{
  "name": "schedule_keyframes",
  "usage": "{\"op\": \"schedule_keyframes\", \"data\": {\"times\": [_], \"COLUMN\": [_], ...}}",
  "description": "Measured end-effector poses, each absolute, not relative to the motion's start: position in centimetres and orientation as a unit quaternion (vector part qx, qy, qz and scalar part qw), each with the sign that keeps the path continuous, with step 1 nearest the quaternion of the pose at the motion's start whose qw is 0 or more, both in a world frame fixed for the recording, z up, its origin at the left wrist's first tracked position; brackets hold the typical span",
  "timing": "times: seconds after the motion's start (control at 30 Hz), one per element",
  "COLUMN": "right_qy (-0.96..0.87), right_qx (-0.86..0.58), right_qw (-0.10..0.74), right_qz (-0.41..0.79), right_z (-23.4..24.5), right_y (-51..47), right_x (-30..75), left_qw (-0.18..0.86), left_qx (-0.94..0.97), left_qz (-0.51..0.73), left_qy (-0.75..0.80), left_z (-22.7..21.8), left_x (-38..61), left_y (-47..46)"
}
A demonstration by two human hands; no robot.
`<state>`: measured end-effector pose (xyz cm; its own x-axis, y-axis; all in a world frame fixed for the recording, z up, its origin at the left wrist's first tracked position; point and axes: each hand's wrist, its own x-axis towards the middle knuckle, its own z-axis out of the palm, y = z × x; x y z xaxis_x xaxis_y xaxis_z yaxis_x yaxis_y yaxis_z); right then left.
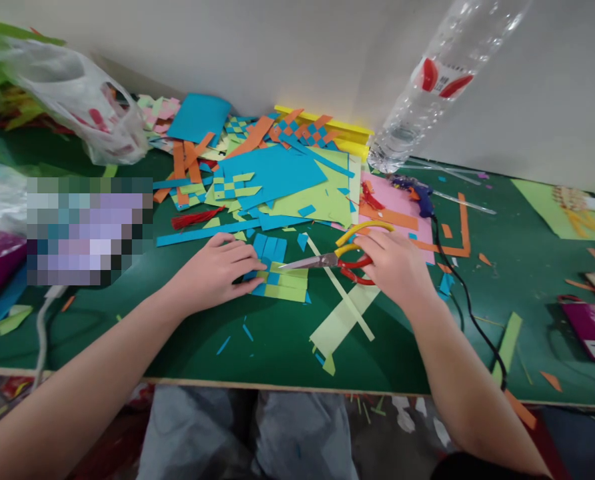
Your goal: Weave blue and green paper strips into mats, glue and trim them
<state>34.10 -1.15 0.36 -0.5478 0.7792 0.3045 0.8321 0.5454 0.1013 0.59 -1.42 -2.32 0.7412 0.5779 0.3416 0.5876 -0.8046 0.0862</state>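
Note:
A small woven piece of blue and light green paper strips [290, 283] lies on the green tabletop in front of me. My left hand [220, 270] is at its left edge, thumb and fingers closed on that side and covering part of the weave. Held in my right hand [395, 263] is a pair of scissors [330, 260] with one yellow and one red handle loop. Their blades point left, looking nearly together, with the tip over the woven paper. A pale strip [350, 300] and a pale green paper piece [335, 330] lie below the scissors.
Blue paper sheets [272, 173] and cut scraps pile up behind my hands. A clear plastic bottle [437, 87] stands at the back right. A glue gun [417, 193] trails a black cord. A pixelated patch and white cable [42, 327] are left; a purple box [590, 327] sits right.

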Motion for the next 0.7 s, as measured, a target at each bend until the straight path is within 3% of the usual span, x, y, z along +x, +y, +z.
{"op": "schedule_keyframes", "data": {"times": [0.23,0.7], "right_qy": [-0.88,-0.855], "right_qx": [-0.459,-0.505], "right_qw": [0.058,0.081], "right_qz": [-0.11,-0.092], "right_z": [-0.6,0.6], "right_y": [-0.9,-0.8], "right_x": [33.4,35.7], "left_qw": [0.027,0.001], "left_qx": [-0.933,-0.928], "left_qz": [-0.186,-0.189], "left_qy": [-0.308,-0.32], "left_z": [-2.2,-2.3], "left_x": [0.7,0.6], "left_y": [-1.5,-1.5]}}
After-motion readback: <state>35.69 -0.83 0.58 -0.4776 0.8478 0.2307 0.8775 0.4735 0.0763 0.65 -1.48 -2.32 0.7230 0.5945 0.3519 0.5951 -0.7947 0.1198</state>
